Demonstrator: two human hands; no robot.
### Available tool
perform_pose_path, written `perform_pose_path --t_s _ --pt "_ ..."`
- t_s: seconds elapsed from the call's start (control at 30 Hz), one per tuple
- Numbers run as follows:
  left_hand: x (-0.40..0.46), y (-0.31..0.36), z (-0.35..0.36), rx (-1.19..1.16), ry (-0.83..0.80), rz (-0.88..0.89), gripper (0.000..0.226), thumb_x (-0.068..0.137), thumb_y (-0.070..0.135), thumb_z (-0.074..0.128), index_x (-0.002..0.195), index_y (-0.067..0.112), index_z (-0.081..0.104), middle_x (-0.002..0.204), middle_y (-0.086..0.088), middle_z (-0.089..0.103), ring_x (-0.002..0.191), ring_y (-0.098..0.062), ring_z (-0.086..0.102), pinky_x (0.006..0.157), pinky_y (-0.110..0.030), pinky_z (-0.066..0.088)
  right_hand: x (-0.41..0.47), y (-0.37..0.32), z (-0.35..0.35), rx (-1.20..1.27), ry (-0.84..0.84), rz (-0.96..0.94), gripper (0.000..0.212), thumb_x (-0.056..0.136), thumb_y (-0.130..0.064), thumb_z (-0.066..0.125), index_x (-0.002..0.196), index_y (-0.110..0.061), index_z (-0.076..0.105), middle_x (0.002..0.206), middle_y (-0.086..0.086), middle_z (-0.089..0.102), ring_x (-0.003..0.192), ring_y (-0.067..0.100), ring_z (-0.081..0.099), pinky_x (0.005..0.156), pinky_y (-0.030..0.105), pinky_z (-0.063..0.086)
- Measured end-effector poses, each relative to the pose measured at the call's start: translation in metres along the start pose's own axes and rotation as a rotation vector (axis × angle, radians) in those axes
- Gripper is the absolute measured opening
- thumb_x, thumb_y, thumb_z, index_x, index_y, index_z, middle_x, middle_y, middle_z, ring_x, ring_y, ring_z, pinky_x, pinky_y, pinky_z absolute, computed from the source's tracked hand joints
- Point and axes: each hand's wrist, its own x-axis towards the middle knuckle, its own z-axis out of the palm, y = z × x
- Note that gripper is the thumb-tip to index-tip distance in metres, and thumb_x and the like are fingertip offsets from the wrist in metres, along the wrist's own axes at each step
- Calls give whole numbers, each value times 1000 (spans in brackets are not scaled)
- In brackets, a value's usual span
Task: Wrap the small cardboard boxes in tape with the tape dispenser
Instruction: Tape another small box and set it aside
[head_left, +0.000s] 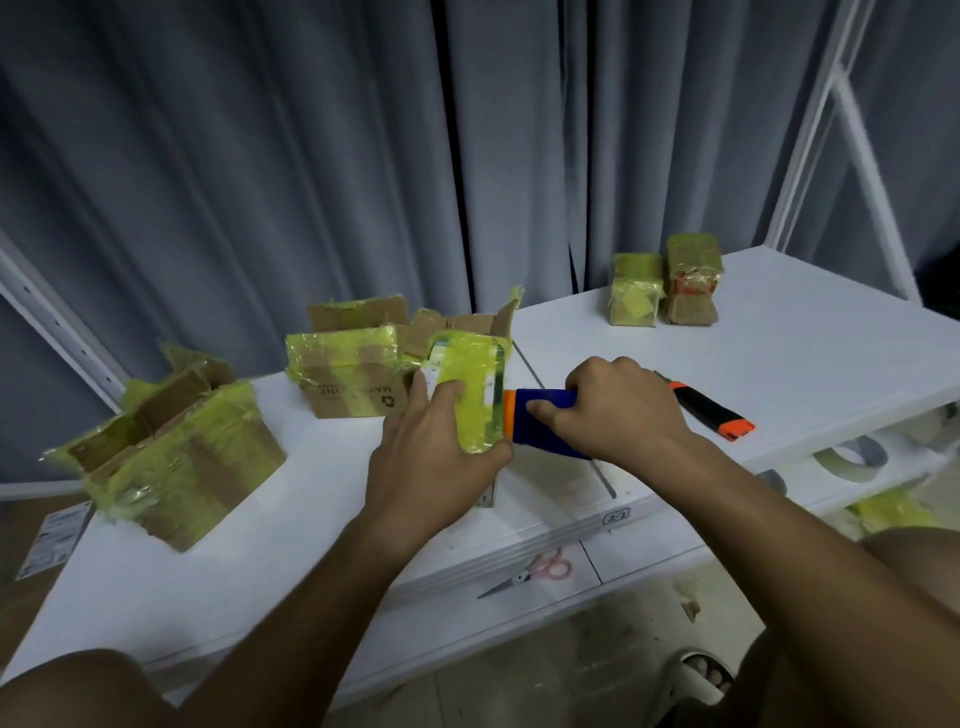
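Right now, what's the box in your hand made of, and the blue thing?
The small box in the left hand looks like cardboard under glossy yellow-green tape; shiny wrinkles show. The tape dispenser handle in the right hand seems smooth matte plastic.

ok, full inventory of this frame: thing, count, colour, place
small box: 1, wrapped in yellow-green tape, held over the shelf centre
tape dispenser: 1, blue with orange collar, against the small box's right side
open cartons: 3, brown with yellow-green tape, left and centre-back of shelf
taped boxes: 2, brown and yellow-green, side by side at far right back
utility knife: 1, black and orange, on the shelf right of the hands
scissors: 1, pink handles, lower ledge in front
shelf: 1, white, under everything
curtain: grey, behind
left hand: 1, grips the small box
right hand: 1, grips the tape dispenser
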Motion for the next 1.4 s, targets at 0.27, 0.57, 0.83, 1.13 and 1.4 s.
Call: perform_pose_path --t_s 0.27,0.57,0.83,1.13,1.4 --pt "50 80 38 -31 -21 95 74 71 64 61 136 34 42 139 5 40 119 -32 50 87 -45 49 14 60 -37 -16 73 148 49 87 -64 60 76 -17 51 73 2 48 77 29 55 63 32 39" --pt "116 168 87 -58 -23 218 76 73 63 62 139 31 41 148 2 37 125 -35 45 85 -38 41 41 140 -78 43 187 359 49 85 -63 65 85 -17 49 86 6 54 85 30 54 66 35 39" --pt "179 222 153 -314 -127 279 76 71 70 63 134 31 48 140 8 44 125 -23 47 96 -41 47 62 218 -94 83 249 577 54 81 -65 67 90 -13 60 88 8 62 82 28 58 60 34 38" --pt "227 281 226 -419 -181 344 68 70 74 58 124 33 55 132 6 48 121 -23 50 97 -44 47 77 279 -96 33 308 720 48 82 -59 71 95 -14 59 87 6 59 82 28 59 62 36 43" --pt "285 310 292 -354 -199 279 63 75 70 60 125 32 53 150 -1 37 130 -33 43 102 -48 41 101 320 -78 79 335 777 44 81 -56 72 92 -16 59 93 7 65 85 29 62 63 36 45"
